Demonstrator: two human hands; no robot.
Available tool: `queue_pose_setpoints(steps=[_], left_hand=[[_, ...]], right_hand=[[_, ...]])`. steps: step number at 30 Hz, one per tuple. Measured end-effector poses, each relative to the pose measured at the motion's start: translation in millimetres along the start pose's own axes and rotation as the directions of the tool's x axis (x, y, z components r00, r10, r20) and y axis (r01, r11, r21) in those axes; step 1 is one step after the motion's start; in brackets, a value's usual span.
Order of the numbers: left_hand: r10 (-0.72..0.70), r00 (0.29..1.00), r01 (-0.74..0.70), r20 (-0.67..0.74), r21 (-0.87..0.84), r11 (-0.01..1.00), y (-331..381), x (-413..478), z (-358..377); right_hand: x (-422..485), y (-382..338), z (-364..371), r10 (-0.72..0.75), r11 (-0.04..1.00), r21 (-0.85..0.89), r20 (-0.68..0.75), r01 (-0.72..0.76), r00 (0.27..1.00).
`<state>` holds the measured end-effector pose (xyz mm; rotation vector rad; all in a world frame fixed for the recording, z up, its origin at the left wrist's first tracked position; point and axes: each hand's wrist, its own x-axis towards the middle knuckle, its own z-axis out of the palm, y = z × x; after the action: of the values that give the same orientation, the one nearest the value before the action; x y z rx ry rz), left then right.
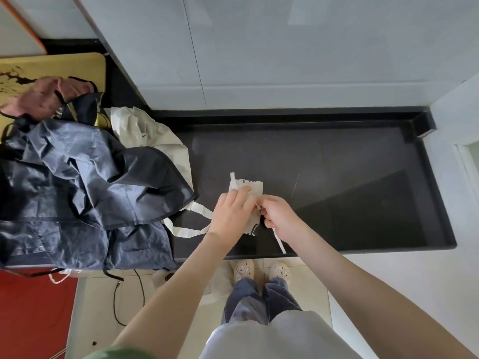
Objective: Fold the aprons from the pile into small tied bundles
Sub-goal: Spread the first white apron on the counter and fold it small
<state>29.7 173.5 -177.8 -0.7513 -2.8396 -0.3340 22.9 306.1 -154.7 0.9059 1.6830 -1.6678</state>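
Left hand presses folded white apron onto desk, right hand pinches its tie strap; cloth thin, limp, likely springy (I'd grip strap close to bundle)

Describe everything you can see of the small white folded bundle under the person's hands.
The bundle is a white apron folded into a small flat rectangle of thin cloth, with dark print at its near edge. It lies on the black counter. The left hand presses on it, covering much of it. The right hand pinches a white tie at its right side; the end trails toward the counter's front edge.
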Motion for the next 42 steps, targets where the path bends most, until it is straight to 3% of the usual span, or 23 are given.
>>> queue_pose_setpoints(steps=[3, 9, 11, 14, 15, 16, 19, 24, 29, 33, 35, 37, 38, 40, 41, 42], left_hand=[[-0.131, 0.989, 0.129, 0.064, 0.038, 0.991, 4.7, -4.7, -3.3], [-0.44, 0.887, 0.458, 0.144, -0.147, 0.877, 8.8, -20.7, -0.8], [-0.551, 0.817, 0.571, 0.171, -0.103, 0.814, -7.8, -23.1, -4.3], [-0.782, 0.61, 0.791, 0.13, -0.158, 0.591, -60.4, -43.7, -12.4], [-0.781, 0.609, 0.787, 0.138, -0.224, 0.574, -71.7, -50.7, -13.2], [-0.741, 0.654, 0.748, 0.156, -0.279, 0.602, -74.4, -52.8, -13.5], [-0.597, 0.773, 0.627, 0.214, -0.397, 0.67, -51.3, -38.4, -6.5], [-0.459, 0.861, 0.509, 0.222, -0.393, 0.766, -34.3, -18.1, 4.1], [-0.345, 0.884, 0.454, 0.314, -0.409, 0.791, -39.0, -15.1, 6.3], [-0.346, 0.845, 0.506, 0.408, -0.396, 0.766, -41.8, -9.9, 3.4], [-0.408, 0.806, 0.579, 0.429, -0.428, 0.694, -40.2, -4.7, -1.7], [-0.467, 0.749, 0.662, 0.47, -0.502, 0.557, -35.5, -1.2, -7.8], [-0.467, 0.722, 0.691, 0.51, -0.573, 0.441, -31.6, -0.8, -11.6], [-0.403, 0.7, 0.674, 0.59, -0.732, 0.098, -21.4, 1.1, -20.1], [-0.378, 0.702, 0.647, 0.603, -0.763, -0.015, -17.5, 2.9, -23.4], [-0.368, 0.703, 0.635, 0.609, -0.77, -0.061, -14.3, 6.6, -29.2]], right_hand=[[0.4, 8.1, 7.4, -0.024, 0.998, 0.061, -0.108, 0.03, 0.994], [14.8, 20.8, 11.0, -0.082, 0.994, 0.039, -0.31, 0.099, 0.947], [21.9, 16.2, -6.6, -0.1, 0.991, 0.039, -0.407, 0.126, 0.908], [33.0, 0.3, -66.2, -0.057, 0.984, 0.108, -0.555, 0.14, 0.83], [33.1, -3.4, -83.0, -0.044, 0.99, 0.087, -0.55, 0.11, 0.834], [30.5, -7.7, -92.0, -0.045, 0.995, 0.05, -0.518, 0.082, 0.854], [21.1, -9.6, -63.6, -0.1, 0.994, -0.061, -0.287, 0.086, 0.953], [17.9, -7.1, -3.2, -0.168, 0.984, -0.042, 0.056, 0.171, 0.984], [18.9, -13.7, 1.7, -0.185, 0.936, -0.279, 0.127, 0.214, 0.974], [13.8, -16.6, 5.2, -0.206, 0.926, -0.292, 0.138, 0.239, 0.969], [10.7, -18.6, 8.5, -0.225, 0.936, -0.238, 0.159, 0.259, 0.961], [7.3, -21.7, 10.9, -0.262, 0.942, -0.164, 0.181, 0.292, 0.948], [5.4, -23.9, 11.8, -0.276, 0.942, -0.14, 0.187, 0.304, 0.943], [-0.2, -29.8, 14.7, -0.297, 0.938, -0.126, 0.197, 0.324, 0.934], [-4.2, -33.7, 16.5, -0.307, 0.929, -0.149, 0.203, 0.339, 0.93], [-9.1, -38.4, 18.6, -0.316, 0.914, -0.193, 0.208, 0.356, 0.926]])
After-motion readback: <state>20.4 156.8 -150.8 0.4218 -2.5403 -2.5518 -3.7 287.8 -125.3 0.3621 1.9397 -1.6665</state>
